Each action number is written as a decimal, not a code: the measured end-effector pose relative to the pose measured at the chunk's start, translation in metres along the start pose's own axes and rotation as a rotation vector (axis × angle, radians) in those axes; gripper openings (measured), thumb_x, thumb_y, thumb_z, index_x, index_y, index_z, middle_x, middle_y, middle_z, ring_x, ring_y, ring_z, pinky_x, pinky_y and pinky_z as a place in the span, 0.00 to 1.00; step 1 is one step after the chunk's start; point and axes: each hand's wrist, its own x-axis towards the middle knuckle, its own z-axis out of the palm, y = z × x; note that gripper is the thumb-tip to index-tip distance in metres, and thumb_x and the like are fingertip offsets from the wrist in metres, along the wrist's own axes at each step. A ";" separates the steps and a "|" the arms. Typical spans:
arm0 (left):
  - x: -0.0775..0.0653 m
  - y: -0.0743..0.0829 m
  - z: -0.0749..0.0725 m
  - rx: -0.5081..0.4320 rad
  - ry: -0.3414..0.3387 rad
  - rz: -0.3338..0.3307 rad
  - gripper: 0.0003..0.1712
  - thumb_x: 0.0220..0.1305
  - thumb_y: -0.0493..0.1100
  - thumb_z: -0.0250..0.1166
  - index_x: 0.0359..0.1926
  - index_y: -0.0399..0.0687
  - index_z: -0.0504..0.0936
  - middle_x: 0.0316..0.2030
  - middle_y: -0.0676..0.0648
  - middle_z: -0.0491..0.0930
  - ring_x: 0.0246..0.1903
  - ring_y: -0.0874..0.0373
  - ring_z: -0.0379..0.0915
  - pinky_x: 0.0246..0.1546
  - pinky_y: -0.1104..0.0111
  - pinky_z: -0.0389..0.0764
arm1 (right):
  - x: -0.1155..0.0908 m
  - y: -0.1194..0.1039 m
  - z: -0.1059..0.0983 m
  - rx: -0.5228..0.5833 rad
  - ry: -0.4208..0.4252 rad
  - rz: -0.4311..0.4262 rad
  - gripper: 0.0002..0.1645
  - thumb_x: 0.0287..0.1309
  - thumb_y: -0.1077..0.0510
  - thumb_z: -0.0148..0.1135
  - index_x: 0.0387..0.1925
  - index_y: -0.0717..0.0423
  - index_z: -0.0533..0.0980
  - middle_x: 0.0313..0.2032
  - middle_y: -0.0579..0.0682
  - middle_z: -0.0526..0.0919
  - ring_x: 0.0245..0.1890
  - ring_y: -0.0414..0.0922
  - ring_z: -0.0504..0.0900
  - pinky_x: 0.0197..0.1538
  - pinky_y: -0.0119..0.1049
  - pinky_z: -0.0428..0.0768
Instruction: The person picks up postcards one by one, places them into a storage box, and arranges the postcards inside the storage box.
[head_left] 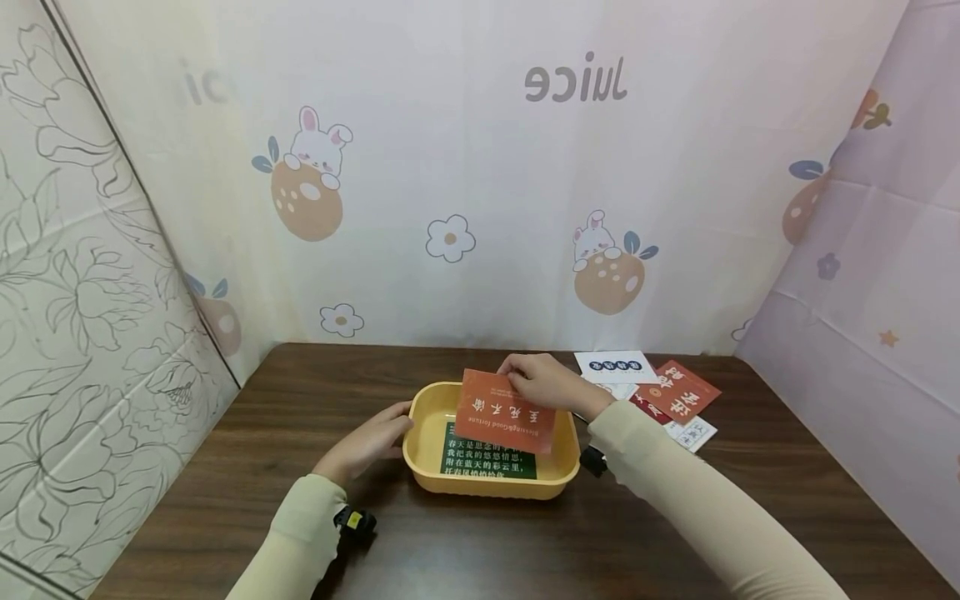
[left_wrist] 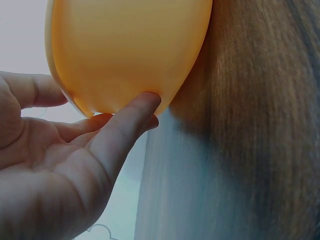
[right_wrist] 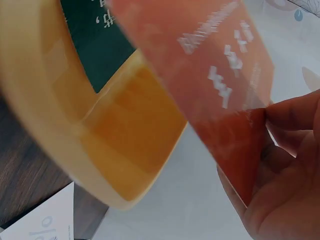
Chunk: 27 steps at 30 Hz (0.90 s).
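A yellow plastic basin (head_left: pixel 491 487) stands on the table in the head view. My left hand (head_left: pixel 370 442) holds its left end, the thumb (left_wrist: pixel 132 117) against the outer wall and the other fingers around the far side. My right hand (head_left: pixel 546 385) pinches an orange-red card (head_left: pixel 504 412) with white writing at its upper edge. The card hangs tilted over the basin and covers part of a green card (head_left: pixel 487 465) lying inside. In the right wrist view, thumb and fingers (right_wrist: pixel 292 114) grip the orange-red card (right_wrist: pixel 220 70) near one corner.
Right of the basin lie several overlapping cards: a white one (head_left: pixel 617 367) with blue dots, a red one (head_left: pixel 684 392), and another white one (head_left: pixel 693 433). They rest on the dark wooden table (head_left: pixel 300 400). Patterned curtains (head_left: pixel 480 167) stand behind and at both sides.
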 end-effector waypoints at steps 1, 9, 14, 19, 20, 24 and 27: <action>0.000 0.000 0.000 -0.001 -0.002 0.002 0.29 0.77 0.42 0.46 0.74 0.37 0.60 0.69 0.35 0.65 0.64 0.42 0.67 0.56 0.48 0.77 | 0.001 0.000 0.000 -0.005 -0.012 0.002 0.14 0.73 0.61 0.50 0.46 0.53 0.82 0.36 0.45 0.82 0.31 0.42 0.77 0.38 0.38 0.77; 0.000 -0.001 -0.002 -0.007 -0.020 0.009 0.29 0.77 0.42 0.45 0.74 0.36 0.59 0.69 0.33 0.63 0.65 0.40 0.65 0.57 0.47 0.76 | 0.007 0.003 0.005 -0.055 -0.081 -0.035 0.14 0.71 0.62 0.51 0.45 0.50 0.83 0.37 0.44 0.82 0.35 0.40 0.78 0.43 0.38 0.79; 0.000 -0.001 -0.001 -0.001 -0.024 0.011 0.29 0.77 0.43 0.45 0.74 0.36 0.59 0.69 0.33 0.63 0.65 0.40 0.66 0.57 0.47 0.76 | 0.010 0.000 0.009 -0.095 -0.115 -0.059 0.14 0.70 0.63 0.52 0.44 0.50 0.83 0.38 0.45 0.83 0.37 0.41 0.78 0.46 0.39 0.78; -0.001 0.000 -0.001 0.002 -0.029 0.005 0.30 0.77 0.43 0.45 0.74 0.36 0.58 0.70 0.33 0.62 0.65 0.40 0.65 0.58 0.48 0.76 | 0.012 -0.004 0.013 -0.111 -0.197 -0.018 0.13 0.70 0.64 0.54 0.44 0.49 0.83 0.38 0.45 0.82 0.37 0.42 0.77 0.44 0.39 0.79; -0.002 0.001 -0.001 0.001 -0.029 0.005 0.30 0.77 0.43 0.45 0.74 0.36 0.58 0.70 0.32 0.62 0.66 0.39 0.65 0.58 0.47 0.76 | 0.011 -0.005 0.014 -0.111 -0.218 -0.007 0.13 0.70 0.64 0.54 0.44 0.49 0.83 0.37 0.44 0.81 0.37 0.42 0.76 0.43 0.38 0.79; -0.003 0.001 -0.001 -0.007 -0.028 0.004 0.30 0.76 0.42 0.45 0.75 0.36 0.58 0.70 0.32 0.62 0.66 0.40 0.64 0.58 0.47 0.75 | 0.011 -0.006 0.017 -0.121 -0.271 0.005 0.12 0.65 0.67 0.58 0.43 0.50 0.83 0.35 0.44 0.81 0.35 0.42 0.76 0.42 0.38 0.80; -0.003 0.002 -0.001 -0.008 -0.027 0.007 0.30 0.76 0.42 0.46 0.74 0.36 0.58 0.70 0.32 0.62 0.66 0.40 0.64 0.58 0.47 0.75 | 0.012 -0.006 0.020 -0.126 -0.285 0.012 0.13 0.60 0.68 0.62 0.43 0.51 0.82 0.35 0.45 0.81 0.36 0.42 0.77 0.42 0.38 0.80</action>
